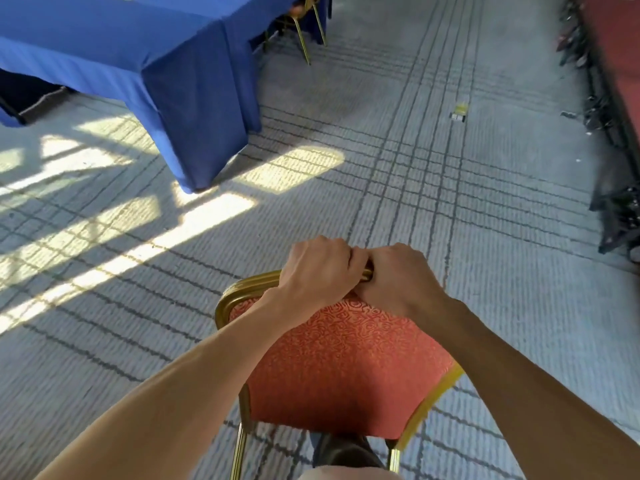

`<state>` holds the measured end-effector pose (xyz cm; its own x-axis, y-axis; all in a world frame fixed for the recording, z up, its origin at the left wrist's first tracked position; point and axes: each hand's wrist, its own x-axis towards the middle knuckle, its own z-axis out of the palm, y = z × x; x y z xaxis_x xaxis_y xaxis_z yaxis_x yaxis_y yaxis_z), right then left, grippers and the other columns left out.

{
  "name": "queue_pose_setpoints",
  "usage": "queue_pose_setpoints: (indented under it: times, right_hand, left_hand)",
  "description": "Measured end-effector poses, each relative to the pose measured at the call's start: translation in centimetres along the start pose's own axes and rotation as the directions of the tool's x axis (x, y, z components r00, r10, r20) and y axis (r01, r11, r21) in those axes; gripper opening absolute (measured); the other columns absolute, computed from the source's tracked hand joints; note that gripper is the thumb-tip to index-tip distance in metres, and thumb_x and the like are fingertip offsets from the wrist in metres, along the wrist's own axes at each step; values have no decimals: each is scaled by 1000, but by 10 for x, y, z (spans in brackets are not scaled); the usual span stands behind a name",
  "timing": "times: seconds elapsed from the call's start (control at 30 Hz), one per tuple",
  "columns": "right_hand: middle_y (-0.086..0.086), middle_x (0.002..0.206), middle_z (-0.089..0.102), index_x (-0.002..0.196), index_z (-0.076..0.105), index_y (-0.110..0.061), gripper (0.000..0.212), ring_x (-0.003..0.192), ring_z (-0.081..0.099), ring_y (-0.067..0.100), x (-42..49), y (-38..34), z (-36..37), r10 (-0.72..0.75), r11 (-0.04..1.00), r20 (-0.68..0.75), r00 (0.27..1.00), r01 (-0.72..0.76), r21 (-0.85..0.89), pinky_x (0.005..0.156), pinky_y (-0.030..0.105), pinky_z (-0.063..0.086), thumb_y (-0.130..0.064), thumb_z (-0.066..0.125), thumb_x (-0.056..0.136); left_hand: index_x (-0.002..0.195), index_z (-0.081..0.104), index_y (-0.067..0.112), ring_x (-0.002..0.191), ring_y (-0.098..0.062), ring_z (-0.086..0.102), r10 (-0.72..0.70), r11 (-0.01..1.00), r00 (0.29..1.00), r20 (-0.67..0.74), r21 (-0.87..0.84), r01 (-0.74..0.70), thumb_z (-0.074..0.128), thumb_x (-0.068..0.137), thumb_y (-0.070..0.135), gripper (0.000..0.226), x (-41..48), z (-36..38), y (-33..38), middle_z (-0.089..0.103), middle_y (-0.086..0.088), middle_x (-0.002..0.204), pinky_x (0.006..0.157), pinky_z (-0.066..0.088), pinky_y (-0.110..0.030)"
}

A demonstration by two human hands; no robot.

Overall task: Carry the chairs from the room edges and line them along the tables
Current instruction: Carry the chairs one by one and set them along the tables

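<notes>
Two hands held one chair (346, 368): left hand (317, 268) and right hand (398, 278) were side by side, touching, fingers curled round the gold top rail of its red backrest. The chair was over open carpet (502, 306), well apart from the blue-draped table (138, 39). One second chair (301, 32) was at that table's far end.

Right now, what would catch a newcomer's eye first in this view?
The left hand and right hand grip the gold top rail of a red chair at bottom centre. A blue-draped table fills the upper left, with sunlight patches on the carpet below it.
</notes>
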<state>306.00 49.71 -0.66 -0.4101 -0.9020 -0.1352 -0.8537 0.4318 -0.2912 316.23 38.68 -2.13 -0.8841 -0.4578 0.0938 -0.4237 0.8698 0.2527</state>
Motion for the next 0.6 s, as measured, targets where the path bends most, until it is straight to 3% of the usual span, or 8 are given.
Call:
queue_pose_setpoints:
  times: [0.07, 0.13, 0.27, 0.37, 0.47, 0.6]
  right_hand:
    - [-9, 57, 51, 67, 53, -29, 20, 58, 51, 15, 32, 20, -16, 11, 1000, 9, 1000, -11, 20, 51, 28, 33, -38, 62, 83]
    - [-9, 55, 51, 69, 57, -28, 18, 54, 49, 14, 63, 38, -28, 6, 1000, -8, 1000, -6, 19, 48, 26, 30, -36, 62, 83]
    - [-8, 54, 48, 67, 51, -26, 21, 51, 48, 14, 116, 61, -54, -24, 999, -70, 997, 22, -23, 49, 27, 32, -36, 62, 83]
    - [-11, 50, 44, 67, 52, -25, 22, 50, 50, 17, 154, 80, -71, -69, 994, -171, 983, 54, -93, 49, 27, 34, -40, 59, 82]
    - [-13, 44, 35, 61, 55, -23, 28, 38, 39, 15, 181, 90, -79, -144, 986, -320, 936, 110, -123, 44, 19, 19, -45, 50, 77]
    - [-12, 41, 30, 55, 52, -22, 27, 31, 29, 14, 211, 105, -75, -172, 981, -343, 923, 128, -147, 44, 14, 13, -35, 64, 75]
  left_hand:
    - [70, 62, 16, 45, -9, 34, 1, 1000, 1000, 1, -13, -1, 12, 92, 48, 63, 44, 3, -4, 46, 6, 56, 43, 18, -29]
    - [62, 58, 12, 43, -8, 35, 5, 997, 1000, -15, -75, -6, 20, 94, 48, 61, 83, 3, -9, 48, 4, 52, 44, 20, -29]
    - [64, 59, 14, 42, -9, 36, 63, 998, 996, -61, -8, -64, 6, 88, 50, 69, 149, -3, -20, 50, 3, 52, 44, 17, -30]
    - [52, 49, 13, 39, -12, 38, 58, 996, 989, -139, -56, -66, 18, 90, 48, 60, 194, -10, -26, 46, 3, 45, 44, 17, -28]
    - [46, 37, 17, 35, -11, 34, 79, 990, 975, -207, -95, -101, 28, 92, 42, 54, 221, -20, -30, 33, 7, 38, 43, 18, -26]
    - [47, 40, 16, 34, -10, 32, 66, 992, 981, -182, -92, -84, 30, 91, 41, 53, 252, -12, -43, 33, 6, 38, 43, 18, -23]
